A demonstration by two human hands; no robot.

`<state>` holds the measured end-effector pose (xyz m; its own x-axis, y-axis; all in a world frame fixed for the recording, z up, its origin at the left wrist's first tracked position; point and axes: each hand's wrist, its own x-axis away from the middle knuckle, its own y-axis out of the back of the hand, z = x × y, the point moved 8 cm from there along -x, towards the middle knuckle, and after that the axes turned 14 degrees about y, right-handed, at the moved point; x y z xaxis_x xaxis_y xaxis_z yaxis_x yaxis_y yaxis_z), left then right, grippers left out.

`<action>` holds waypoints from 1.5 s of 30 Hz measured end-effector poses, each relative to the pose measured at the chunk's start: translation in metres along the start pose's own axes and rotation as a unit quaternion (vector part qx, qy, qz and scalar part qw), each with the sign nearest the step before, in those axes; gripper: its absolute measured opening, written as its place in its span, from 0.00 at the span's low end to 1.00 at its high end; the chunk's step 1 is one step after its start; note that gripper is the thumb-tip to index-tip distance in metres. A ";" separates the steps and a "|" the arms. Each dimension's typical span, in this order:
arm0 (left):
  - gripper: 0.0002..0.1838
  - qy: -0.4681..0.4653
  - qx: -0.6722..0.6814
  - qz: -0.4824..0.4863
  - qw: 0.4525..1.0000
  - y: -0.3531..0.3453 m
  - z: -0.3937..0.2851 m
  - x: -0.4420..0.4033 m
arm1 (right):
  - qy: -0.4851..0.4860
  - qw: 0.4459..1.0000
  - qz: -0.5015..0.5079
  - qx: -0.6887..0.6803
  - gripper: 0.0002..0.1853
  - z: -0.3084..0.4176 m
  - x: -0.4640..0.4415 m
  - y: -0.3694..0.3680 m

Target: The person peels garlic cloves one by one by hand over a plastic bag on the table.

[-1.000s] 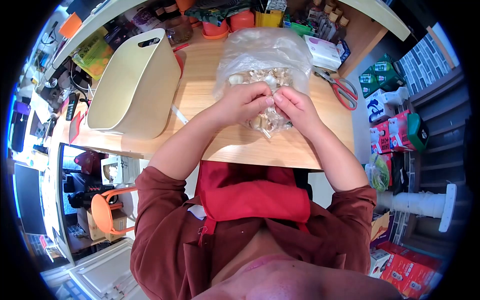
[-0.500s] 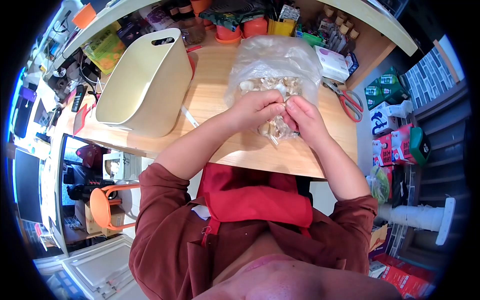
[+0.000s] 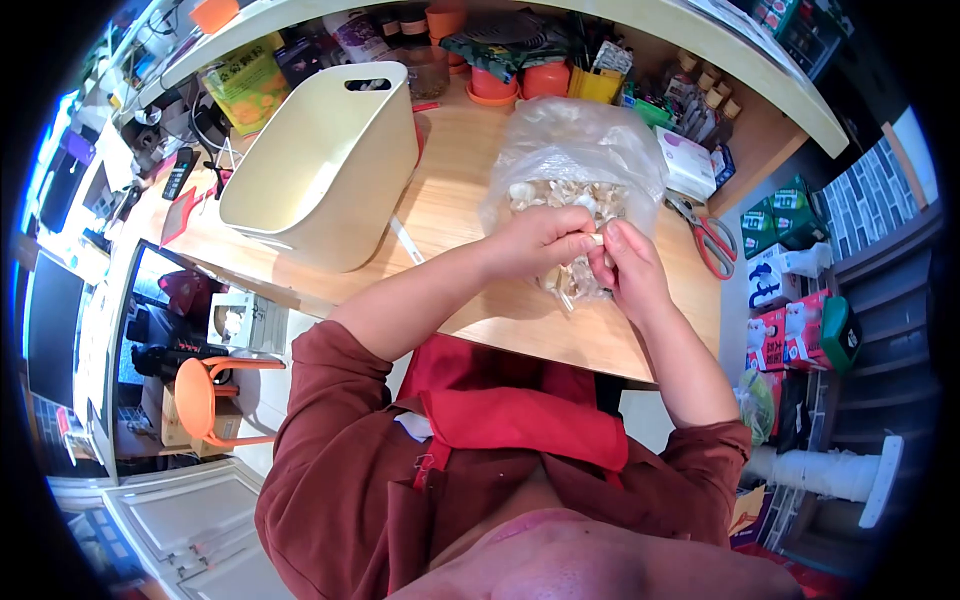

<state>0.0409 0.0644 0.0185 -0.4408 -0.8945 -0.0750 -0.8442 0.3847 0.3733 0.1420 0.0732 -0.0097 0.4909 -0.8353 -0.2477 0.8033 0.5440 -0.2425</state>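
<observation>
My left hand (image 3: pixel 543 240) and my right hand (image 3: pixel 634 264) meet fingertip to fingertip above a clear plastic bag (image 3: pixel 570 140). Between the pinched fingers is a small pale piece (image 3: pixel 598 239) that looks like a garlic clove, touched by both hands. Under and behind the hands, the bag's open part holds garlic pieces and loose papery skins (image 3: pixel 570 192). Part of the bag's near edge shows below my fingers, lying on the wooden desk (image 3: pixel 505 325).
A cream bin (image 3: pixel 345 190) stands left of the bag. Red-handled scissors (image 3: pixel 714 246) lie to the right, near a white box (image 3: pixel 685 163). Pots and bottles line the desk's back. An orange chair (image 3: pixel 196 398) stands at lower left.
The view has shifted, so the desk and its objects appear farther right and lower. Both hands stay together over the bag, and the pale piece between the fingertips shows more clearly.
</observation>
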 end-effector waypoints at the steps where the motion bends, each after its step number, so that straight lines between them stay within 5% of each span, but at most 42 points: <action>1: 0.09 0.000 -0.003 -0.002 1.000 0.000 0.000 0.000 | -0.005 1.000 0.003 -0.010 0.16 0.000 0.000 -0.001; 13: 0.11 -0.031 -0.029 -0.063 0.997 0.008 -0.007 0.001 | -0.015 0.998 0.026 -0.062 0.11 0.000 -0.002 -0.005; 25: 0.07 -0.029 0.059 -0.012 0.998 0.002 -0.003 0.000 | 0.001 0.983 0.070 -0.168 0.12 0.001 -0.001 -0.013; 34: 0.08 -0.010 0.050 -0.061 0.997 0.009 0.008 -0.005 | 0.024 0.999 0.011 0.048 0.12 -0.003 -0.004 0.003; 37: 0.05 0.004 -0.008 -0.045 0.999 0.007 0.005 -0.003 | -0.007 1.000 0.010 0.028 0.13 -0.005 -0.003 0.003; 40: 0.05 0.018 0.106 -0.029 0.994 0.006 0.006 -0.002 | -0.019 1.000 0.010 -0.007 0.12 -0.002 -0.003 -0.001; 45: 0.05 0.004 0.112 0.011 0.994 0.003 0.002 -0.001 | -0.016 0.999 0.032 -0.040 0.11 -0.001 -0.002 -0.005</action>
<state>0.0376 0.0668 0.0176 -0.4576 -0.8870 -0.0612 -0.8817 0.4438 0.1602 0.1366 0.0724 -0.0090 0.5521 -0.7997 -0.2359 0.7406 0.6003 -0.3020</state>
